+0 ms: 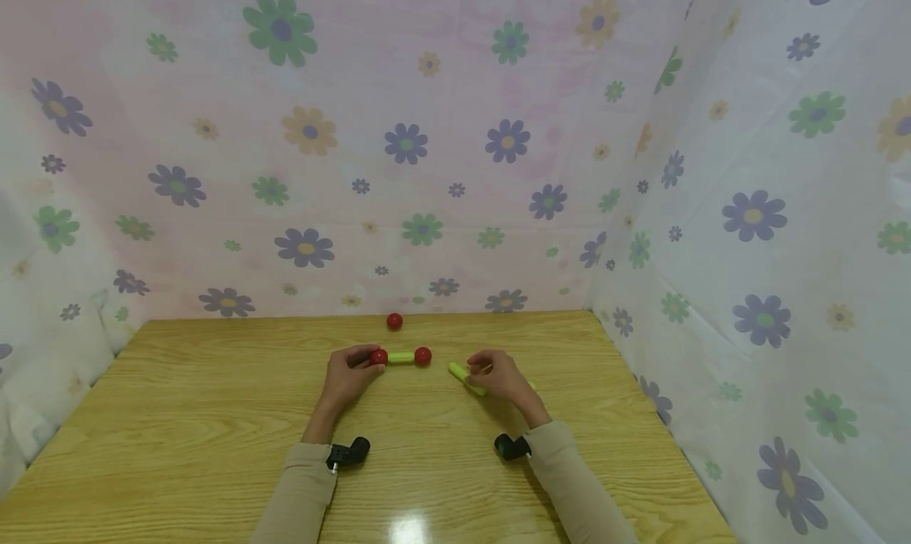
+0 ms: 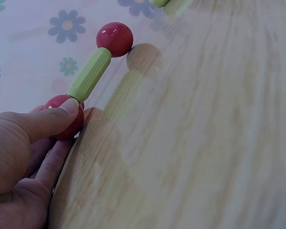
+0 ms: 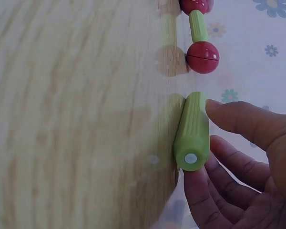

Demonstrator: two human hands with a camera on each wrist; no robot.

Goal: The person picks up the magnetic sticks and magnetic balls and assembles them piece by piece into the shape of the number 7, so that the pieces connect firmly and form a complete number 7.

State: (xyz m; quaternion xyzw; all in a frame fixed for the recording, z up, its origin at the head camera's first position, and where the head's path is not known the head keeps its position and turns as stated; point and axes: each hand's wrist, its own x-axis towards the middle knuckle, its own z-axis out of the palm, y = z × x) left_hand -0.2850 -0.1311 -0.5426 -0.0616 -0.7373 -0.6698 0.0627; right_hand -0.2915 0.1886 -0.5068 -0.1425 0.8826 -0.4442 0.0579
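Note:
My left hand (image 1: 346,378) pinches a red ball (image 2: 62,102) between thumb and fingers. This ball sits on one end of a short light-green ribbed rod (image 2: 91,74), and a second red ball (image 2: 115,39) is on the rod's other end. To the right, my right hand (image 1: 498,376) is at a loose green rod (image 3: 193,129) lying on the wooden table, its fingers bent loosely. In the right wrist view the thumb tip is right beside the rod, with fingertips by its near end. That end shows a round whitish spot.
A separate red ball (image 1: 395,321) stands near the table's back edge. Another bit of green (image 1: 532,386) shows behind my right wrist. The wooden table (image 1: 178,417) meets a flower-patterned cloth (image 1: 455,172) at the back, with cloth at both sides too.

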